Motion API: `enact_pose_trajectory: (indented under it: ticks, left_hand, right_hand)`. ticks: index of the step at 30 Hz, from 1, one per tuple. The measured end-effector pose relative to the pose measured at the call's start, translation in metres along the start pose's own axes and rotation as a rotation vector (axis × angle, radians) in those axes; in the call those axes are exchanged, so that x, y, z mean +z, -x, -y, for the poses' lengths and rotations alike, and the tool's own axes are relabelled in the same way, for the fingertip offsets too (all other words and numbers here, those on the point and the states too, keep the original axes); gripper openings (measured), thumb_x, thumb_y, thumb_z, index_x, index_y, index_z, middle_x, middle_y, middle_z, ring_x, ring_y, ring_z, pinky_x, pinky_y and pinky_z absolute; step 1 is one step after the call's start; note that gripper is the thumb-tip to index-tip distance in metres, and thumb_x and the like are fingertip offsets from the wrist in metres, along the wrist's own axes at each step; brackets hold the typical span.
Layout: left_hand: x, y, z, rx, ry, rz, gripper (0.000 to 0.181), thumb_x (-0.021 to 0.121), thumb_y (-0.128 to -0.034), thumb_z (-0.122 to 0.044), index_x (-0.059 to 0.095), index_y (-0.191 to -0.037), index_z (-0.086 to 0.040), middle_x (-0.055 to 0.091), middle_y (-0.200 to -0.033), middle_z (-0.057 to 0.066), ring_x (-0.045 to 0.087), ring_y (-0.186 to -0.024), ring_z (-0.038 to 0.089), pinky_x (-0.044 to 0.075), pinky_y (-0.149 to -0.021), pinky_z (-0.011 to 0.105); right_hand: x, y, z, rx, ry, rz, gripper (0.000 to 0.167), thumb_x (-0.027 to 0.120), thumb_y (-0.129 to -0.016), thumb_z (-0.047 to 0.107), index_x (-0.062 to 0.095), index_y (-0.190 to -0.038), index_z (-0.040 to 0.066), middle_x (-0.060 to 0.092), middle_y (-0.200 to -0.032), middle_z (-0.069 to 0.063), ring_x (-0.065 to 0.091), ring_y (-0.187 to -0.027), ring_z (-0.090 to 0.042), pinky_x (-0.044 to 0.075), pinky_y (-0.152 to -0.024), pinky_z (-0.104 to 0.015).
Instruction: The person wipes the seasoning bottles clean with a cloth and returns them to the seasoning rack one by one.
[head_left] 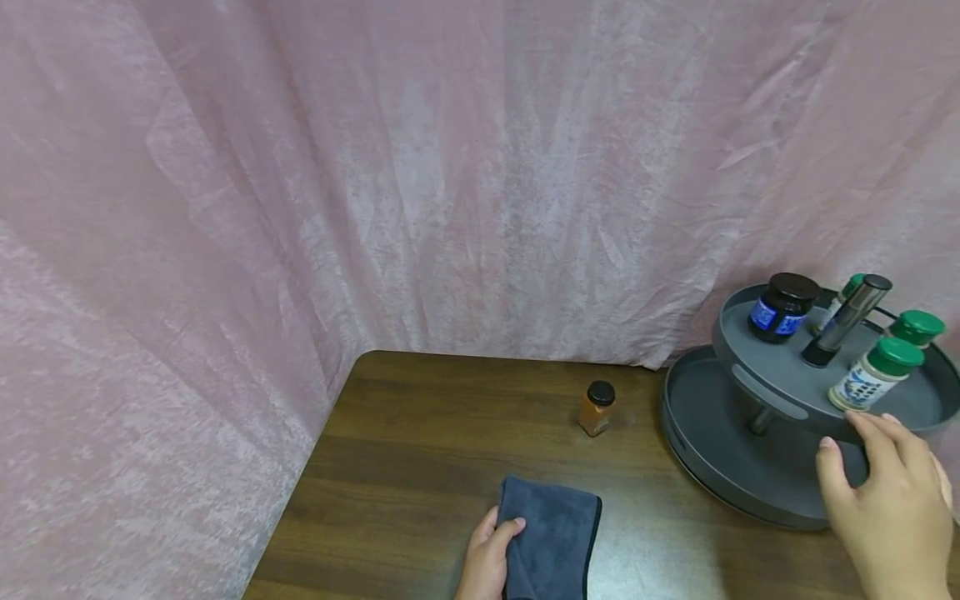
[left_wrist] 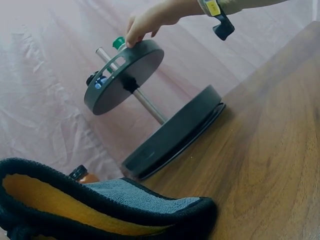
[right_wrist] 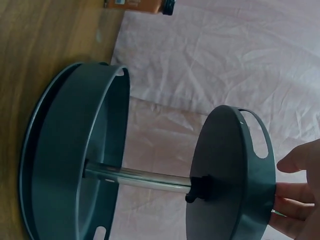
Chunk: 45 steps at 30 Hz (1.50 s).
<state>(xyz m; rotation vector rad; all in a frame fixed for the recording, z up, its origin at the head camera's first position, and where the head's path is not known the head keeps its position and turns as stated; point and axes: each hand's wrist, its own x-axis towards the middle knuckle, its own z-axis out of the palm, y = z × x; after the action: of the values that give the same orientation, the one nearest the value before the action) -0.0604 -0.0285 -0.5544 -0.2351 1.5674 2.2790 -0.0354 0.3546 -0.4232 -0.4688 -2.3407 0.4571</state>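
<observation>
A folded dark grey cloth (head_left: 551, 537) with black edging lies in the grip of my left hand (head_left: 487, 554), thumb on top. In the left wrist view the cloth (left_wrist: 145, 195) opens onto a yellow inner side. My right hand (head_left: 892, 500) is at the front rim of the upper tier (head_left: 787, 367) of a dark grey two-tier rotating rack. Its fingertips touch the rim beside a green-capped seasoning bottle (head_left: 873, 379), and the thumb stands apart. In the right wrist view, fingers (right_wrist: 295, 192) lie against the tier's outer wall (right_wrist: 260, 195).
The upper tier also carries a dark jar (head_left: 783, 308) with a blue label and more green-capped bottles (head_left: 917, 327). The rack's post (head_left: 847, 321) rises through it. Below is the wider lower tier (head_left: 720, 433). A small orange-brown spice jar (head_left: 597, 408) stands on the wooden table (head_left: 420, 433), before a pink curtain (head_left: 450, 208).
</observation>
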Motion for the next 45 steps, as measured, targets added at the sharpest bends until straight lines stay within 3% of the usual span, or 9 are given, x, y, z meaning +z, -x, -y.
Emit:
enact_pose_trajectory:
  ticks: [4,8,16,25,29,32,35,40,45]
  left_hand:
    - [0.000,0.000,-0.002,0.009,0.006,0.007,0.039,0.055,-0.0975,-0.011,0.052,-0.130,0.010,0.073,-0.093,-0.002,0.070,-0.083,0.011,0.057,-0.077,0.026]
    - [-0.001,0.000,-0.003,0.010,0.011,0.000,0.040,0.056,-0.0974,-0.012,0.051,-0.131,0.010,0.073,-0.093,-0.002,0.070,-0.084,0.012,0.057,-0.078,0.027]
    - [0.001,-0.002,-0.011,0.026,0.049,-0.031,0.037,0.055,-0.0989,-0.015,0.055,-0.131,0.003,0.073,-0.100,0.001,0.070,-0.090,0.014,0.056,-0.082,0.029]
    - [0.012,-0.010,-0.031,0.055,0.051,-0.019,0.038,0.056,-0.0995,-0.021,0.056,-0.133,-0.004,0.071,-0.110,0.005,0.069,-0.099,0.020,0.056,-0.087,0.034]
    - [0.014,-0.015,-0.039,0.106,0.033,-0.021,0.037,0.057,-0.0990,-0.021,0.057,-0.132,-0.003,0.070,-0.108,0.004,0.067,-0.099,0.019,0.055,-0.086,0.034]
    - [0.015,-0.019,-0.044,0.146,0.012,-0.035,0.038,0.056,-0.0996,-0.021,0.056,-0.133,-0.003,0.069,-0.111,0.004,0.065,-0.102,0.018,0.053,-0.088,0.033]
    - [0.016,-0.025,-0.049,0.181,0.003,-0.042,0.039,0.055,-0.1005,-0.021,0.055,-0.135,-0.003,0.067,-0.116,0.005,0.063,-0.107,0.018,0.051,-0.093,0.031]
    - [0.020,-0.033,-0.056,0.216,0.007,-0.041,0.035,0.053,-0.1020,-0.021,0.055,-0.133,-0.004,0.065,-0.119,0.005,0.062,-0.110,0.019,0.050,-0.097,0.031]
    - [0.021,-0.038,-0.062,0.244,0.014,-0.076,0.036,0.052,-0.1029,-0.022,0.054,-0.134,-0.005,0.062,-0.129,0.006,0.058,-0.117,0.018,0.047,-0.101,0.029]
  right_hand:
    - [0.007,0.002,0.000,-0.098,-0.087,-0.118,0.056,0.052,-0.094,0.028,0.054,-0.136,-0.010,0.048,-0.143,-0.033,0.039,-0.140,-0.049,0.022,-0.123,-0.056]
    - [0.021,0.010,0.005,-0.218,-0.206,-0.209,0.063,0.049,-0.095,0.039,0.056,-0.129,-0.013,0.044,-0.143,-0.035,0.039,-0.129,-0.056,0.025,-0.118,-0.048]
    - [0.052,0.029,0.030,-0.292,-0.351,-0.082,0.035,0.061,-0.089,0.013,0.066,-0.116,-0.008,0.056,-0.127,-0.032,0.049,-0.112,-0.047,0.022,-0.105,-0.008]
    - [0.109,0.050,0.053,-0.401,-0.414,0.061,0.044,0.070,-0.080,-0.005,0.061,-0.123,-0.009,0.056,-0.123,-0.028,0.056,-0.108,-0.041,0.023,-0.103,0.001]
    - [0.131,0.053,0.059,-0.359,-0.404,0.114,0.049,0.074,-0.082,-0.004,0.058,-0.127,-0.008,0.055,-0.127,-0.026,0.057,-0.113,-0.040,0.035,-0.104,-0.007]
    - [0.146,0.054,0.062,-0.301,-0.383,0.164,0.052,0.076,-0.084,0.000,0.056,-0.132,-0.005,0.054,-0.131,-0.025,0.057,-0.116,-0.041,0.051,-0.096,-0.033]
    - [0.161,0.054,0.067,-0.206,-0.383,0.254,0.058,0.076,-0.089,0.008,0.050,-0.139,-0.005,0.052,-0.135,-0.027,0.056,-0.119,-0.045,0.051,-0.090,-0.056]
    - [0.183,0.049,0.075,0.010,-0.401,0.465,0.074,0.073,-0.094,0.029,0.036,-0.150,-0.003,0.044,-0.143,-0.030,0.050,-0.129,-0.049,0.045,-0.101,-0.063]
    - [0.205,0.046,0.082,0.103,-0.409,0.606,0.086,0.070,-0.095,0.041,0.026,-0.155,-0.003,0.038,-0.149,-0.031,0.043,-0.136,-0.048,0.041,-0.109,-0.062]
